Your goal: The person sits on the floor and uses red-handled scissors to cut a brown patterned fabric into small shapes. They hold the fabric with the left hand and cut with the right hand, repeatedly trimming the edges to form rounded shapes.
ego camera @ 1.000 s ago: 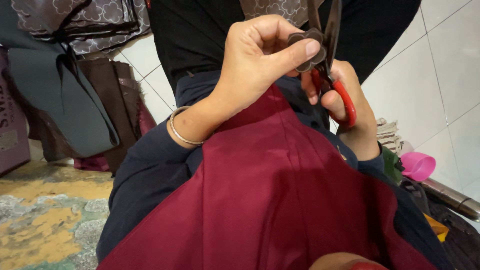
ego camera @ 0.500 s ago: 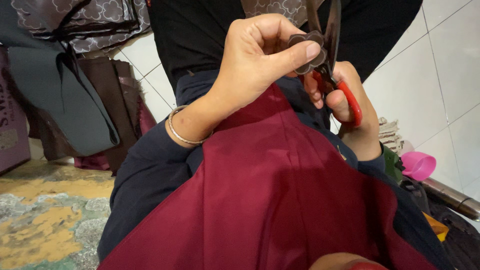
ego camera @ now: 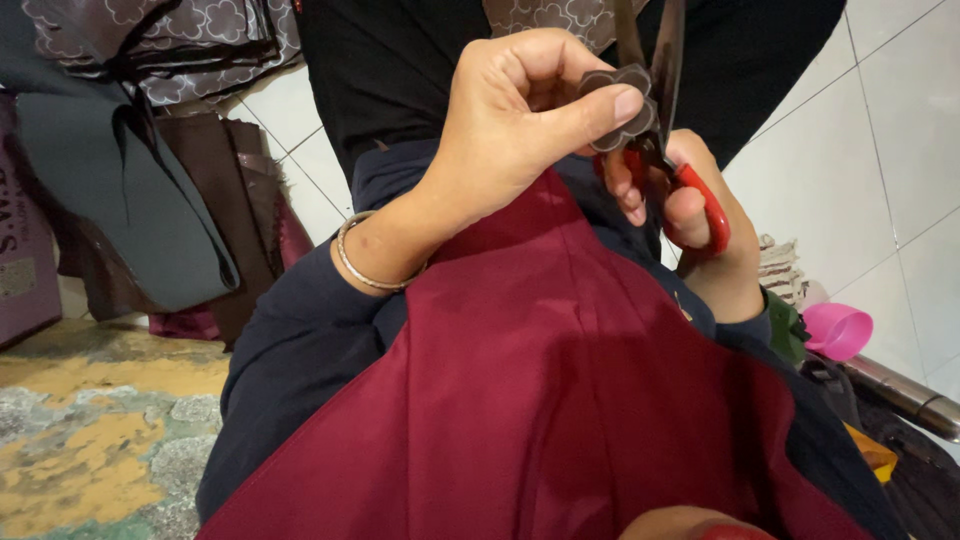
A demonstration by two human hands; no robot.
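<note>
My left hand (ego camera: 520,120) pinches a small dark flower-shaped cloth piece (ego camera: 617,107) between thumb and forefinger; a thin metal bangle (ego camera: 365,270) circles its wrist. My right hand (ego camera: 705,235) grips red-handled scissors (ego camera: 668,120), blades pointing up right beside the cloth piece, with fingers through the red loops. Both hands are raised over a dark red cloth (ego camera: 540,400) spread across my lap. Whether the blades touch the piece is hard to tell.
Patterned grey-brown fabric (ego camera: 160,45) and dark cloth pieces (ego camera: 120,200) hang at the left. White floor tiles (ego camera: 880,130) lie to the right, with a pink plastic cup (ego camera: 838,330) and a metal bar (ego camera: 900,390). A worn mat (ego camera: 90,430) covers the lower left.
Both hands with the cloth piece and scissors have shifted very slightly; the grips are unchanged.
</note>
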